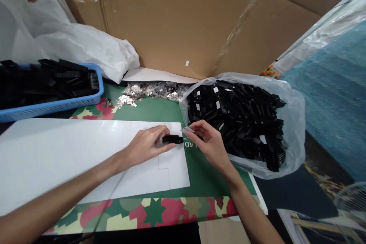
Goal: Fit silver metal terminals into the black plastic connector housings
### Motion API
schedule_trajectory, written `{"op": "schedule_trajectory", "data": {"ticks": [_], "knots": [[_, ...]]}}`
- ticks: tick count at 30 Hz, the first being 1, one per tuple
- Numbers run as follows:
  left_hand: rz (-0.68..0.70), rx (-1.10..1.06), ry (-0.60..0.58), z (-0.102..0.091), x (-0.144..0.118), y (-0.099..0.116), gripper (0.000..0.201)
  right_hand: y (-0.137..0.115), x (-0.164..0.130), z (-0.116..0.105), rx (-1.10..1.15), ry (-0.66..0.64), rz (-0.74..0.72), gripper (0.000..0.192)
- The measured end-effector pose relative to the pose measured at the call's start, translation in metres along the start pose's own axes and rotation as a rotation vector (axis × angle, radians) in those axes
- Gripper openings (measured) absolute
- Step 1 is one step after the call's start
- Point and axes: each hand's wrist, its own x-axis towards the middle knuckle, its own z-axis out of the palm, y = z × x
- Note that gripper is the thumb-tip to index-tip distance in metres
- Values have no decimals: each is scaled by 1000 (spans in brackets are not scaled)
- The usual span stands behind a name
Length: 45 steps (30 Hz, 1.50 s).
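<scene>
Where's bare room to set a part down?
Most room: white sheet, between blue basket and left forearm. Smaller: green surface between the sheet's edge and right forearm. Crowded: back edge (silvery bits) and right side (bag of black parts).

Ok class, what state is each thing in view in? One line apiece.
Left hand: closed on a small black plastic piece
Right hand: pinching a thin grey flat piece
Blue perforated plastic basket: full
Translucent plastic bag: open, full
White plastic bag: crumpled
Small shiny silver pieces: loosely heaped
Long white sheet: lying flat
Brown cardboard panel: creased, taped
Pale wire fan: cannot tell if running
</scene>
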Motion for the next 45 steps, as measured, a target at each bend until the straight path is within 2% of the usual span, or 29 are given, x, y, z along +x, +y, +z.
{"op": "schedule_trajectory", "data": {"ticks": [4, 8, 12, 16, 21, 25, 29, 31, 34, 36, 40, 45], "knots": [[47, -26, 24, -1, -2, 1, 31, 10, 7, 2, 93, -9, 41, 24], [63, -71, 48, -1, -4, -3, 14, 15, 0, 2, 56, 35, 42, 21], [88, -103, -46, -2, -6, -6, 22, 15, -3, 2, 87, 54, 53, 20], [155, -105, -110, -3, -6, -4, 29, 16, -5, 6, 124, -18, 56, 17], [178, -162, -133, -5, -4, -2, 24, 12, -7, 9, 167, -78, 103, 18], [179, -92, -93, -6, -1, -1, 25, 10, -8, 6, 154, -90, 118, 19], [253, -59, -149, -8, -4, 4, 22, 8, -9, 2, 136, -128, 116, 17], [289, -29, -162, -7, -10, 7, 21, 6, -10, 0, 172, -179, 147, 19], [344, 84, -115, -4, -18, 9, 17, 4, -13, -2, 246, -328, 262, 30], [327, 87, -81, -1, -21, 9, 18, 4, -16, -2, 273, -385, 321, 37], [222, -63, -89, 3, -21, 3, 30, 6, -18, 3, 255, -359, 334, 42], [252, -44, -92, 2, -20, 0, 21, 1, -16, 5, 185, -362, 285, 44]]}}
